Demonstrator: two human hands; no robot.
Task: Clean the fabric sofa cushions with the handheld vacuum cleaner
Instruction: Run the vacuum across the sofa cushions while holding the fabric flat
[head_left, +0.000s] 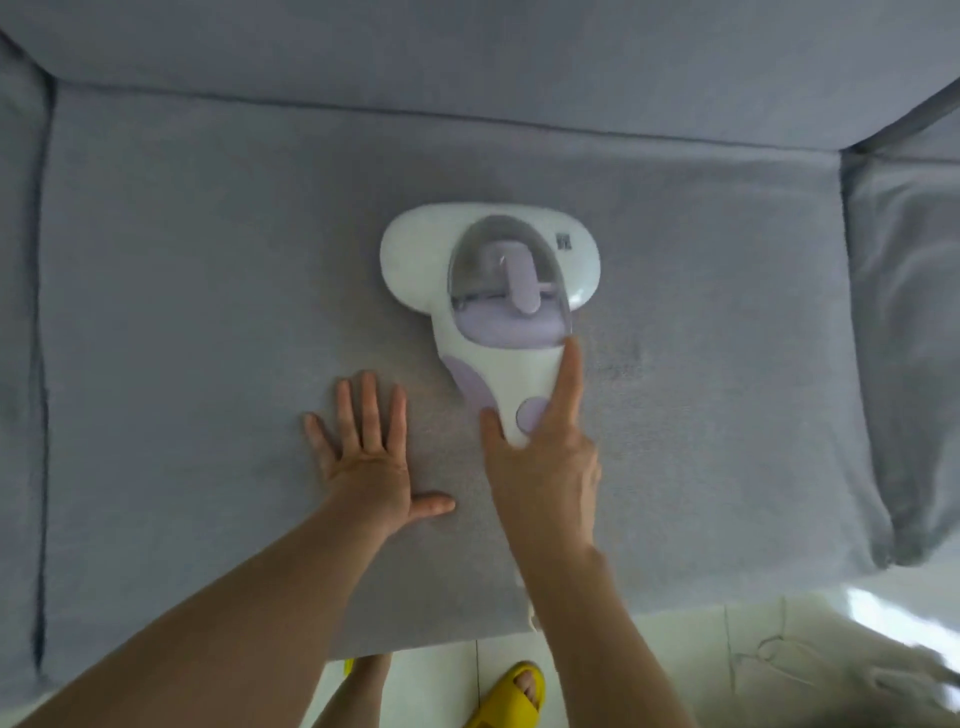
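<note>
A white and lilac handheld vacuum cleaner (493, 291) lies flat on the grey fabric seat cushion (208, 322), its wide head pointing toward the backrest. My right hand (545, 452) grips its handle from behind, thumb on the left side and index finger stretched along the right edge up to the clear dust cup. Just left of the handle, my left hand (366, 457) rests flat on the cushion with fingers spread, holding nothing.
The grey backrest (467, 62) runs along the top. A side cushion (914, 338) rises at the right, and a seam (39, 364) marks the neighbouring seat at the left. Below the seat's front edge are white floor tiles and a foot in a yellow slipper (511, 696).
</note>
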